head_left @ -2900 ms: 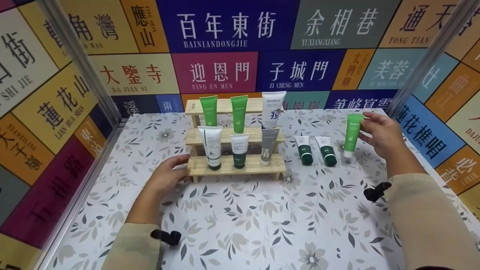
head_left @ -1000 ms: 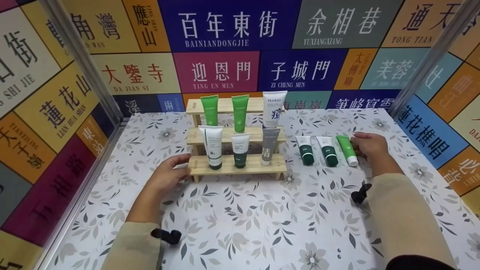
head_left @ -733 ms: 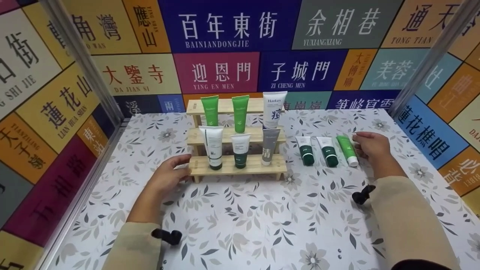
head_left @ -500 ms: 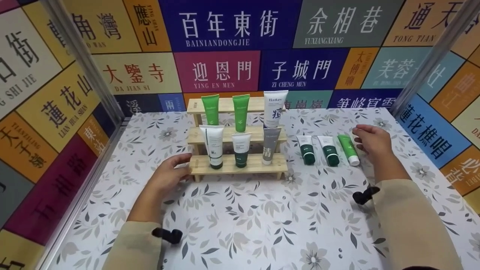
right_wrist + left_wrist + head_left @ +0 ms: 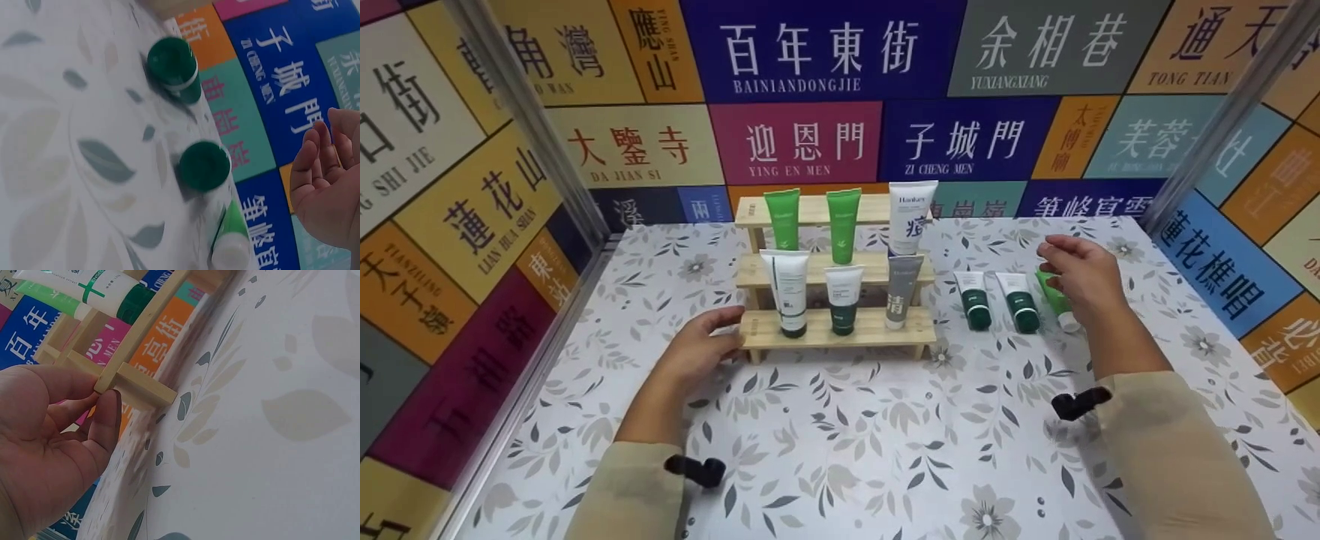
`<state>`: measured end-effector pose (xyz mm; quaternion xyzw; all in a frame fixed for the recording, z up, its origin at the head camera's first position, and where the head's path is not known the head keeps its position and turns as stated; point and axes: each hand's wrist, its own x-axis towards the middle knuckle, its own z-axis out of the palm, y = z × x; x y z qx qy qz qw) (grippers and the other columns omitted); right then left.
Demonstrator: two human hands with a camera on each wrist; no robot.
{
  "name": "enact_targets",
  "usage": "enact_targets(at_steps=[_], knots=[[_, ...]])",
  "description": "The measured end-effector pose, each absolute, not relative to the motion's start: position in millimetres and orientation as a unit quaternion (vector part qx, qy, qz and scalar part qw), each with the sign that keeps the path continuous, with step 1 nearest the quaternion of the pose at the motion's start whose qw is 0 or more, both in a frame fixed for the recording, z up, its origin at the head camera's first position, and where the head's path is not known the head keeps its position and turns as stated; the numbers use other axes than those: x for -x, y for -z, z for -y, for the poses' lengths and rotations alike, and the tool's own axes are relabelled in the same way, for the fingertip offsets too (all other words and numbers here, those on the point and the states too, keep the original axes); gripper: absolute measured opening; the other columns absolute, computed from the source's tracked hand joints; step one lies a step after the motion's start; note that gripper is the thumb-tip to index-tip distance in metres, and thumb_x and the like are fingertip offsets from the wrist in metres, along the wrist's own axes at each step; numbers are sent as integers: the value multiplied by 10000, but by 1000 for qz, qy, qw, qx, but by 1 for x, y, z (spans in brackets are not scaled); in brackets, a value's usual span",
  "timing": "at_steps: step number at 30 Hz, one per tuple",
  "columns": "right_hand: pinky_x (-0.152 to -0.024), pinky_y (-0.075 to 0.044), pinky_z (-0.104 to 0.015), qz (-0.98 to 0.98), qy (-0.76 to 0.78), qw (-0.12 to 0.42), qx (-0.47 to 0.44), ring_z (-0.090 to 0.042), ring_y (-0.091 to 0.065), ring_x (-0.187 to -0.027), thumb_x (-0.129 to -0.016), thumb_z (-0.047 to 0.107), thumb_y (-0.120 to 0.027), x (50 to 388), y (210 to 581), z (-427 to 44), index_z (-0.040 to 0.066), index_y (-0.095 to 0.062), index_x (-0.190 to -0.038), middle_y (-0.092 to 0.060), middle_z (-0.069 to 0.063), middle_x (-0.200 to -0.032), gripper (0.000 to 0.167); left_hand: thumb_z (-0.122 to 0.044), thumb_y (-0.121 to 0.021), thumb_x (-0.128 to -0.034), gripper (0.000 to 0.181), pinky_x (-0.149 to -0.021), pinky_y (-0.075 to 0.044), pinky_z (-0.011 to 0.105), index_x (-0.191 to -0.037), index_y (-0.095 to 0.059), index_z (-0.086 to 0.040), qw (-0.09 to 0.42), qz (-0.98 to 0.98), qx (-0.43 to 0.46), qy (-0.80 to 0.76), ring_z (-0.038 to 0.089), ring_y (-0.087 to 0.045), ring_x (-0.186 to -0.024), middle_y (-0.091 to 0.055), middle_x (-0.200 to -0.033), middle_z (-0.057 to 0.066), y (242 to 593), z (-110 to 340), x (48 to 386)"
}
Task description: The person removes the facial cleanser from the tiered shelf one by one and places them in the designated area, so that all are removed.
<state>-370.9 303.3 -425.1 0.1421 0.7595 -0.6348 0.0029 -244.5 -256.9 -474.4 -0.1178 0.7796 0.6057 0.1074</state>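
My left hand [image 5: 694, 352] holds the left end of a three-tier wooden display stand [image 5: 862, 339]; in the left wrist view its thumb and forefinger meet the end of the lowest board [image 5: 109, 371]. My right hand [image 5: 1086, 281], loosely bent and holding nothing, hovers above a green squeeze tube [image 5: 1059, 301] lying on the table, hiding part of it. Left of that tube lie two white tubes with dark green lower ends, one outer [image 5: 974, 300] and one nearer [image 5: 1018, 302]. In the right wrist view, my right hand [image 5: 332, 202] is apart from all the tubes.
On the stand's bottom tier stand a white tube [image 5: 787, 289], a white-and-green tube [image 5: 843, 298] and a grey tube [image 5: 903, 291]. Behind are two green tubes, left [image 5: 784, 219] and middle [image 5: 844, 225], and a white-blue tube [image 5: 912, 217]. A lettered wall [image 5: 795, 142] backs the flowered table.
My right hand carried the green tube down, laid it beside the two white-and-green ones and let go. It then rose and shifted left over it. My left hand has stayed at the stand.
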Motion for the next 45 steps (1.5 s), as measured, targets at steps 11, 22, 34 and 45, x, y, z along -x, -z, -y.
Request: enact_targets(at_steps=[11, 22, 34, 45], knots=[[-793, -591, -237, -741, 668, -30, -58, -156, -681, -1034, -1002, 353, -757, 352, 412, -249, 198, -682, -1314, -749, 51, -1186, 356, -143, -613, -1051, 572, -1075, -513, 389, -1608, -486, -168, 109, -781, 108, -605, 206, -659, -1220, -462, -1677, 62, 471, 257, 241], [-685, -589, -229, -710, 703, -43, 29, -152, -704, -909, -960, 251, -821, 339, 406, -210, 115, -716, -1217, -754, 19, -1062, 309, -133, -589, -1067, 529, -1067, -526, 376, -1589, -506, -147, 102, -786, 105, -601, 213, -663, -1230, -486, -1648, 72, 471, 256, 243], [-732, -619, -241, -701, 709, -44, 62, -123, -739, -916, -975, 216, -802, 338, 408, -186, 115, -713, -1194, -760, 36, -1026, 258, -149, -603, -1060, 533, -1126, -498, 413, -1584, -515, -187, 113, -779, 124, -604, 238, -645, -1295, -483, -1656, 34, 469, 257, 242], [-758, -629, -253, -712, 696, -35, 91, -122, -748, -945, -979, 214, -798, 341, 412, -169, 134, -713, -1166, -760, 33, -1076, 221, -153, -600, -1054, 538, -1073, -504, 387, -1581, -522, -224, 119, -776, 132, -605, 238, -644, -1246, -500, -1637, 11, 472, 257, 242]])
